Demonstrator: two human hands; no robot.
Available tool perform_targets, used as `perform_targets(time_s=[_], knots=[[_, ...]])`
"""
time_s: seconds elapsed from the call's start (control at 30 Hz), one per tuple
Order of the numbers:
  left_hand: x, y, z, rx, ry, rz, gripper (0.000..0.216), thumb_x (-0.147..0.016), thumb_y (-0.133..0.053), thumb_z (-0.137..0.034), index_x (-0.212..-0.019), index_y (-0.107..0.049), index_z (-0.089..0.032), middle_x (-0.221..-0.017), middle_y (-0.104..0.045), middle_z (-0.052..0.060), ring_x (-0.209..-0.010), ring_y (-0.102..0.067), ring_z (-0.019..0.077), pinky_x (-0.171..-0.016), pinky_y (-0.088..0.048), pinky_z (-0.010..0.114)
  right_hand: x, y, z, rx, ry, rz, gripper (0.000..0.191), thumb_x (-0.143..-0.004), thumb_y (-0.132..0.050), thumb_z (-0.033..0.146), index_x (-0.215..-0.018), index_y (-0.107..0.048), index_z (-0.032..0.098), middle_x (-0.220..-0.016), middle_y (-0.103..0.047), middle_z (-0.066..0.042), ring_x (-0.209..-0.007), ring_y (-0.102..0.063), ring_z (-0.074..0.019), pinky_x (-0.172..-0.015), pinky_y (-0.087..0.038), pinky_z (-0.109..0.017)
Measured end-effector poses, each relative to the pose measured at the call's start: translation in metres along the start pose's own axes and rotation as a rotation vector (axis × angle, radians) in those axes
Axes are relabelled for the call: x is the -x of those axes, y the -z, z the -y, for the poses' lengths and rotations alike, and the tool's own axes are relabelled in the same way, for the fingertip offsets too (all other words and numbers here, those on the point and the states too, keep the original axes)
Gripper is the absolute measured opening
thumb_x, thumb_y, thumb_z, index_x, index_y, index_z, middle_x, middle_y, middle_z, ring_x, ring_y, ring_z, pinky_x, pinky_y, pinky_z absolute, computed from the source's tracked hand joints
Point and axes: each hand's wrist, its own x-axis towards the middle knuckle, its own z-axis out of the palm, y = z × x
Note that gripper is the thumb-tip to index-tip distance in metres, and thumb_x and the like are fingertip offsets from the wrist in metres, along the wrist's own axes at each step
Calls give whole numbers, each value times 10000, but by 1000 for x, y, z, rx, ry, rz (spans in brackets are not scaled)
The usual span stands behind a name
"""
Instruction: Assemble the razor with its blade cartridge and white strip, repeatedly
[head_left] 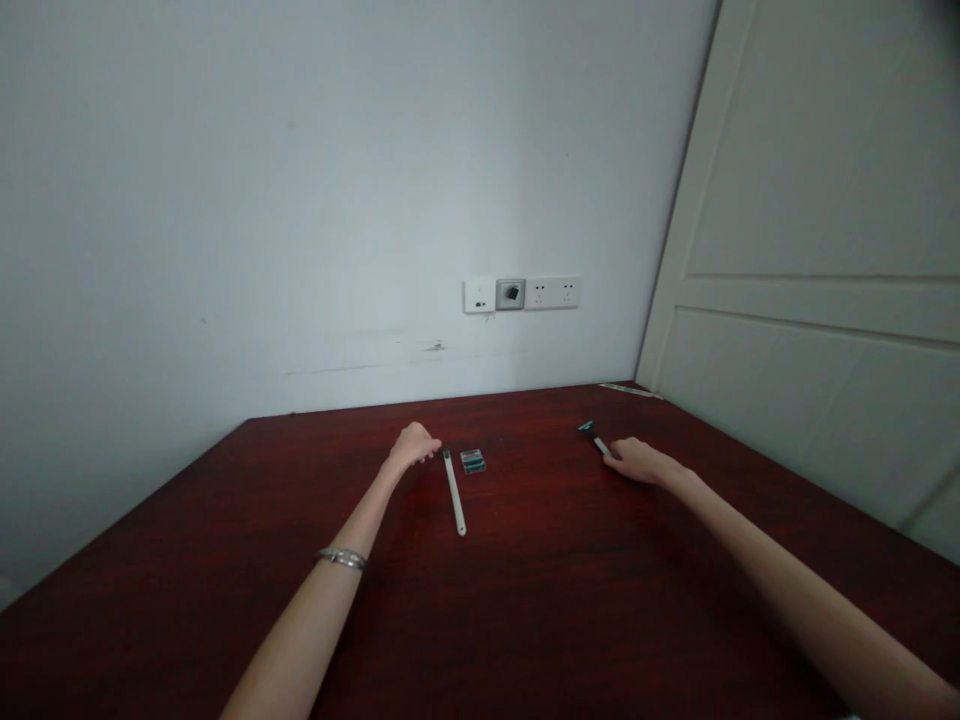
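My right hand [637, 460] is closed around the pale handle of a razor [601, 446], whose dark and teal head points away to the left. My left hand [414, 444] has its fingers curled, with fingertips close to the dark far end of a slim white stick [454, 495]. Whether those fingers touch the stick or hold something small is not clear. The stick lies lengthwise on the table and has a small hole at its near end. Just right of it sits a small clear case [473, 461] with dark and teal strips inside, perhaps razor cartridges.
All of this is on a dark red wooden table [525, 600] set against a white wall [337, 200]. Sockets and a switch panel [551, 293] are on the wall. A flat pale strip [630, 390] lies at the back right corner, beside a white panelled door [817, 290].
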Motion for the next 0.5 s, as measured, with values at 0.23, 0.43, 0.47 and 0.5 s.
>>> perform_targets(time_s=[0.23,0.43,0.47,0.5], knots=[[5,2,0,-25,-6,11,244,-700,-554,-319,-687,-685,-114,-659,-670,64,-459,-540,87,-450,-403,178,10,3,6,-22,-50,-50,477,-872,-350,457,-880,-638,77,-974,-642,-208,-873,-631,-282,-707,-430,-323],[30,2,-20,-216,11,3,201,-651,-604,-308,-550,-629,-137,-605,-663,68,-660,-629,166,-627,-460,234,23,11,33,-21,6,-121,412,-886,-353,418,-904,-616,101,-973,-640,-183,-883,-625,-273,-731,-417,-315],[34,2,-24,-223,9,28,207,-650,-605,-319,-547,-624,-140,-604,-662,70,-675,-634,179,-639,-466,250,25,11,41,-6,30,-126,405,-887,-352,413,-897,-614,105,-967,-639,-182,-876,-625,-273,-728,-416,-316],[38,1,-29,-231,10,52,207,-645,-608,-326,-541,-618,-147,-604,-661,67,-682,-638,189,-646,-470,267,28,12,50,9,58,-129,401,-888,-347,410,-884,-613,109,-956,-638,-181,-866,-625,-272,-724,-416,-317]])
